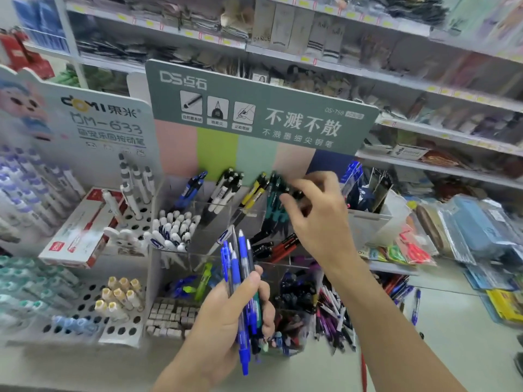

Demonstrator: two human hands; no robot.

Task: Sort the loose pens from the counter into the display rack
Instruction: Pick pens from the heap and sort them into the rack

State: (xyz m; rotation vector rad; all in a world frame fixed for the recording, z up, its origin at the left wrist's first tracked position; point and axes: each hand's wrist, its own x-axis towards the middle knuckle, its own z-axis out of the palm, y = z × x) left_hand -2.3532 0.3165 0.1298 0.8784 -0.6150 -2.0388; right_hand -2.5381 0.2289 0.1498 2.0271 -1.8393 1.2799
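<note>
Pens: about six, bunched upright, tips down, gripped by left hand
Right hand: pinching dark pen at rack

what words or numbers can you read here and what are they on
"DS 点石", "不溅不散", "不溅墨细尖钢笔", "DS-758": green sign above the pen rack.
"DOMI 東米", "DM-633": white sign at left.
"DANCE": sock pack on the shelf.
Price tags, pen barrels, red box: too blurred.
</note>
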